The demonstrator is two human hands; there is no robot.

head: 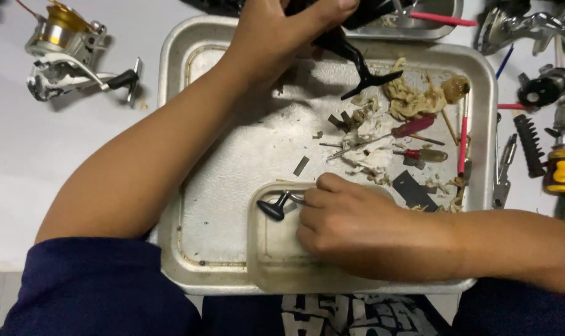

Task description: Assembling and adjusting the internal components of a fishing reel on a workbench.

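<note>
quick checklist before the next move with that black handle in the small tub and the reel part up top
1. Right hand grips the black handle: ok, fingers pinch its metal end.
2. Handle inside the clear tub: ok, knob sits over the tub's left side.
3. Left hand holds the black reel part: ok, though the grip is partly out of view.
4. Metal tray free of clutter near the hands: not ok, grease-soiled paper and scraps lie at right.
5. Red-handled screwdriver within reach: ok, on the tray.
6. Tub clean inside: cannot tell.
</note>
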